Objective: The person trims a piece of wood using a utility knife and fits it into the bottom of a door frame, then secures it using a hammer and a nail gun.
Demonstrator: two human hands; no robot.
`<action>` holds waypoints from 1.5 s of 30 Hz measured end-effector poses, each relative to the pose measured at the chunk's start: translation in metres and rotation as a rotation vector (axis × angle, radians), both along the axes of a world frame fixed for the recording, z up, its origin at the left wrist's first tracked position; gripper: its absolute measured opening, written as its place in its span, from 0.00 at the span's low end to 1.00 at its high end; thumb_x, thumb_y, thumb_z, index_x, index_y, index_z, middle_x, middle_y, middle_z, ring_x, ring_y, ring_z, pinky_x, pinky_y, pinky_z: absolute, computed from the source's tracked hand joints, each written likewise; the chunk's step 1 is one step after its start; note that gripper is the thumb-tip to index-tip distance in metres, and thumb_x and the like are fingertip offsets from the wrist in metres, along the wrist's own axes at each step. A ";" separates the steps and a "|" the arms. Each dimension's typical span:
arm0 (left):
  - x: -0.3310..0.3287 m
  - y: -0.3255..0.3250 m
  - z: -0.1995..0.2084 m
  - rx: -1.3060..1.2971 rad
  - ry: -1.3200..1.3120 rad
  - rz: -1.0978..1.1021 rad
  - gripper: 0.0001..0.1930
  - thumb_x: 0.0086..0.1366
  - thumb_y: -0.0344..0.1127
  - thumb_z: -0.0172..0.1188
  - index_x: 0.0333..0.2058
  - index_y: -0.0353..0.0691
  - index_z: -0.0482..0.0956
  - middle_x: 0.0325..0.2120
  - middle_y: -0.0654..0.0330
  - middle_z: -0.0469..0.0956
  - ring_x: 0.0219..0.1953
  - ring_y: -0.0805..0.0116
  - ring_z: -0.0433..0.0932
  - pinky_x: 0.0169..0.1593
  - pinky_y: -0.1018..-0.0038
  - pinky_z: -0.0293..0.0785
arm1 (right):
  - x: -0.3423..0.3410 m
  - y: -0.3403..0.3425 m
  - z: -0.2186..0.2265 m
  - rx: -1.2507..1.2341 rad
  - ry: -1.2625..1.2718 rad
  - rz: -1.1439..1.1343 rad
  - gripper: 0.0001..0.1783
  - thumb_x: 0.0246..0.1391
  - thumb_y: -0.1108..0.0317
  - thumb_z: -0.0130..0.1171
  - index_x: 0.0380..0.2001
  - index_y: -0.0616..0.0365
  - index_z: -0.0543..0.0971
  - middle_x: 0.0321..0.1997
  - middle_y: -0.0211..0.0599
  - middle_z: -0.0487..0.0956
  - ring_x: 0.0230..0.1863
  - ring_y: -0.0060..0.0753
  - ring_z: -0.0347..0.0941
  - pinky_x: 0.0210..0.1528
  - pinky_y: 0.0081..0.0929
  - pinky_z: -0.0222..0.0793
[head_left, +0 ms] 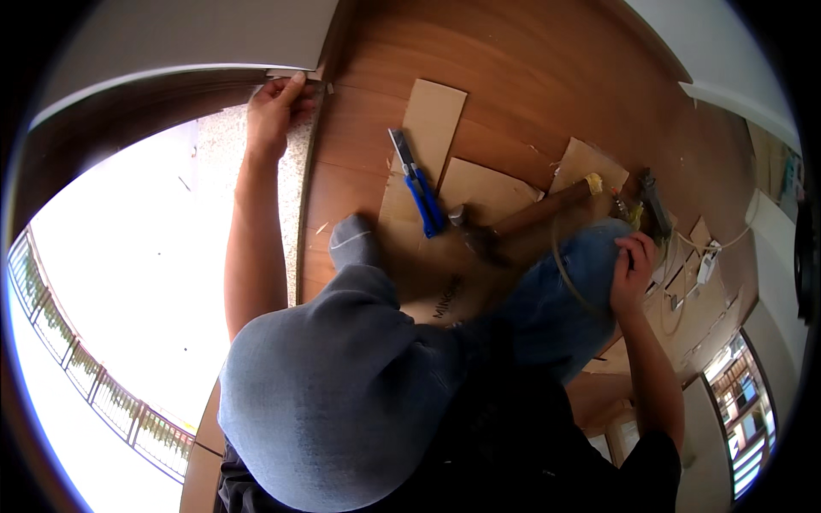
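My left hand (275,109) reaches to the bottom edge of the pale panel (214,38), by the corner of the dark frame. Its thumb and fingers are closed at a thin, light edge there; what they pinch is too small to make out. My right hand (633,272) rests on my jeans-covered knee, fingers loosely spread and holding nothing. Between my legs, blue-handled shears (419,190) with a broad flat blade lie on cardboard (430,120). Right of them is a hammer (547,211) with a wooden handle, its dark head toward the shears.
Beyond my right knee lie a dark tool (654,203), a cable and a white power strip (708,262). More cardboard sheets (697,316) cover the brown wooden floor (522,64) there. A speckled stone sill (295,184) and a bright opening with a railing (120,410) are on the left.
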State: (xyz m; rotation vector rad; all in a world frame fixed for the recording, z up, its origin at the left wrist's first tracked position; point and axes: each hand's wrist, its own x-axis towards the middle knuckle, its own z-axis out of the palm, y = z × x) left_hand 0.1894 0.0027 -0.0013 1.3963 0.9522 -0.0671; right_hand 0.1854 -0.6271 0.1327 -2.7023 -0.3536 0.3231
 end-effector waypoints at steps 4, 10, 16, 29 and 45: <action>0.000 0.000 -0.004 -0.009 -0.002 0.024 0.13 0.69 0.42 0.72 0.39 0.39 0.81 0.33 0.60 0.86 0.25 0.80 0.79 0.29 0.82 0.79 | 0.005 -0.001 0.000 0.051 0.002 -0.004 0.08 0.62 0.78 0.53 0.40 0.59 0.81 0.51 0.42 0.76 0.55 0.46 0.71 0.60 0.37 0.66; 0.002 -0.006 -0.006 0.047 0.021 0.061 0.14 0.68 0.42 0.73 0.39 0.39 0.81 0.33 0.60 0.86 0.24 0.79 0.79 0.28 0.83 0.78 | 0.005 -0.013 -0.005 0.104 0.012 -0.007 0.09 0.62 0.79 0.53 0.40 0.59 0.81 0.51 0.42 0.76 0.54 0.46 0.71 0.60 0.36 0.67; 0.003 0.005 -0.010 -0.011 0.014 0.040 0.12 0.69 0.40 0.72 0.38 0.39 0.80 0.31 0.61 0.85 0.24 0.79 0.78 0.28 0.83 0.78 | 0.007 -0.017 -0.009 0.109 0.014 0.032 0.09 0.62 0.79 0.52 0.41 0.60 0.81 0.52 0.44 0.75 0.54 0.47 0.71 0.60 0.36 0.66; 0.002 0.003 -0.012 0.078 0.008 0.066 0.11 0.66 0.37 0.75 0.36 0.39 0.81 0.29 0.61 0.85 0.19 0.83 0.70 0.21 0.86 0.64 | 0.016 -0.002 -0.009 0.077 0.033 0.057 0.12 0.60 0.81 0.51 0.41 0.60 0.82 0.49 0.46 0.77 0.53 0.49 0.72 0.59 0.36 0.67; 0.002 0.002 -0.014 0.049 -0.044 0.029 0.14 0.65 0.39 0.76 0.37 0.37 0.81 0.29 0.59 0.86 0.19 0.81 0.71 0.22 0.85 0.67 | 0.014 -0.014 -0.017 0.009 0.042 0.078 0.12 0.64 0.78 0.49 0.43 0.61 0.82 0.55 0.46 0.76 0.57 0.47 0.73 0.63 0.35 0.66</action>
